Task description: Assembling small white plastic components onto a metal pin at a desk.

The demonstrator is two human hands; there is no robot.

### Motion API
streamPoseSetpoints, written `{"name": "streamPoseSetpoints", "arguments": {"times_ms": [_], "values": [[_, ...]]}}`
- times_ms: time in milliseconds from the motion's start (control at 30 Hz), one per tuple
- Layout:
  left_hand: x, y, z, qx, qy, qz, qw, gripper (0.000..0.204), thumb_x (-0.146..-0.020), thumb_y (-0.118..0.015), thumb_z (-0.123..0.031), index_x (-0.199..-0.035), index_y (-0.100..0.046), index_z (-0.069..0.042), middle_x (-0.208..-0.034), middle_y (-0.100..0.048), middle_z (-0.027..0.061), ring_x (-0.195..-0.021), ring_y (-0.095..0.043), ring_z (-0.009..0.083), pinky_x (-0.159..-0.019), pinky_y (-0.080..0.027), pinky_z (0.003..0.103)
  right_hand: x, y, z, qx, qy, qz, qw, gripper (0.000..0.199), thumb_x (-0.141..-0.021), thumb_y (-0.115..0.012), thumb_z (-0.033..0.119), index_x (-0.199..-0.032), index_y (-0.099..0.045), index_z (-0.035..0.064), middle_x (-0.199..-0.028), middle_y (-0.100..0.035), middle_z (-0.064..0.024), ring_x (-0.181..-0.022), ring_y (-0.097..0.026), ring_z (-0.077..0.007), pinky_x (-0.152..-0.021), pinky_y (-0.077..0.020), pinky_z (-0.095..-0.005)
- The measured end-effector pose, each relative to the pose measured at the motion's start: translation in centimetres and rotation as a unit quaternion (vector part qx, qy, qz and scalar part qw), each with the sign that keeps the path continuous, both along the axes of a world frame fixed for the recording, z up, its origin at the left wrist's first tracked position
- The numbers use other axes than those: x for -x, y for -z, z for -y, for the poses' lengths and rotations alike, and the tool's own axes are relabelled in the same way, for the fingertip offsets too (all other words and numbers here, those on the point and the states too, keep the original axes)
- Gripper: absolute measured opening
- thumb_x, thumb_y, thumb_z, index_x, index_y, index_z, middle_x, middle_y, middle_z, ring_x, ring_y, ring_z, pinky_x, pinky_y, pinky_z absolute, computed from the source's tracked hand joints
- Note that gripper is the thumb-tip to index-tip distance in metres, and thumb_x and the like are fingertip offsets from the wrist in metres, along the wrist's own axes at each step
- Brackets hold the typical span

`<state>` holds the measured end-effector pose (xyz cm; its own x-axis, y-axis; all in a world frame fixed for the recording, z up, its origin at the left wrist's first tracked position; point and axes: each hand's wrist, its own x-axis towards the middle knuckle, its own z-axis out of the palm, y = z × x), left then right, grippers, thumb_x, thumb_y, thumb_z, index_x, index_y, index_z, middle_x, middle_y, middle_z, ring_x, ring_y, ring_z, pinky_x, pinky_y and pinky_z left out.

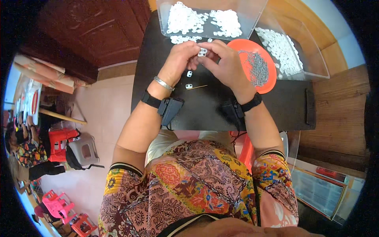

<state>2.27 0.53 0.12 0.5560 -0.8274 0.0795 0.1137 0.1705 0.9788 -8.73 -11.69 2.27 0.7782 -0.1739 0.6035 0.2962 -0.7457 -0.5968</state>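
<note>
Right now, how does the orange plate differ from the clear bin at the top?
The orange plate is round and opaque; the clear bin is straight-sided and see-through. The plate holds thin grey pins, the bin small white pieces. Both hold many loose pieces.

so over on the upper left there's a dark reddish-brown panelled door (pixel 94 27), and pale floor tiles (pixel 114 102) run down from it. peachy curtain-looking fabric (pixel 49 81) hangs near the left edge, with a tan pole (pixel 63 116) slanting just below. past that, another person in a patterned top (pixel 31 153) is by a grey plastic stool (pixel 83 149) and some red seating (pixel 58 144). bottom left's got a bright pink stool (pixel 57 205) with a red one (pixel 83 225) beside it. far right is a wood-grain panel (pixel 335 114), then a gold-edged glass-fronted cabinet (pixel 318 193) lower down.
</note>
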Motion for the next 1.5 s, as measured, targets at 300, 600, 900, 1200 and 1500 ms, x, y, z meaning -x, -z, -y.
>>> {"name": "streamPoseSetpoints", "arguments": {"times_ms": [300, 600, 900, 1200, 1500], "values": [[0.6, -0.3, 0.2, 0.005, -0.010, 0.001, 1.000, 0.017, -0.088, -0.052, -0.017, -0.080, -0.058, -0.004, -0.063, -0.053, -0.0010, -0.053, -0.048, 0.0063, -0.048, -0.037, 0.018, 0.1, 0.1, 0.3, 0.007, 0.013, 0.006, 1.000, 0.026, -0.075, -0.065, 0.010, -0.101, -0.063, 0.0081, -0.074, -0.055, -0.0075, -0.063, -0.057, -0.0198, -0.057, -0.0459, -0.0292], [0.8, -0.9, -0.2, 0.012, 0.009, 0.022, 1.000, 0.019, -0.089, -0.049, -0.018, -0.083, -0.058, -0.002, -0.065, -0.052, -0.0004, -0.056, -0.047, 0.0076, -0.054, -0.037, 0.020, 0.5, -0.6, 0.5, 0.009, -0.020, 0.019, 1.000, 0.029, -0.075, -0.067, 0.005, -0.103, -0.063, 0.0054, -0.072, -0.053, -0.0048, -0.061, -0.051, -0.0139, -0.055, -0.0422, -0.0255], [1.2, -1.6, -0.5, 0.029, -0.004, 0.063, 0.998, 0.021, -0.089, -0.050, -0.021, -0.081, -0.058, -0.003, -0.063, -0.050, -0.0015, -0.057, -0.045, 0.0064, -0.053, -0.036, 0.019, 0.6, -1.1, 0.3, 0.019, -0.026, 0.058, 0.998, 0.025, -0.077, -0.066, 0.007, -0.102, -0.062, 0.0054, -0.071, -0.052, -0.0068, -0.060, -0.051, -0.0164, -0.055, -0.0412, -0.0271], [2.1, -1.9, -0.4, 0.059, -0.032, 0.052, 0.996, 0.022, -0.089, -0.050, -0.021, -0.082, -0.058, -0.002, -0.063, -0.051, -0.0011, -0.058, -0.046, 0.0060, -0.054, -0.037, 0.020, 0.7, -1.2, 0.2, 0.039, -0.017, 0.090, 0.995, 0.027, -0.074, -0.066, 0.004, -0.101, -0.062, 0.0055, -0.070, -0.053, -0.0059, -0.061, -0.053, -0.0156, -0.054, -0.0430, -0.0269], [2.0, -1.3, -0.4, 0.041, -0.052, 0.077, 0.995, 0.022, -0.090, -0.049, -0.021, -0.079, -0.057, -0.003, -0.063, -0.050, -0.0015, -0.054, -0.045, 0.0053, -0.049, -0.035, 0.018, 0.7, -1.4, -0.3, 0.010, -0.020, 0.085, 0.996, 0.028, -0.072, -0.068, 0.003, -0.100, -0.063, 0.0049, -0.070, -0.053, -0.0052, -0.059, -0.053, -0.0142, -0.053, -0.0434, -0.0255]]}}
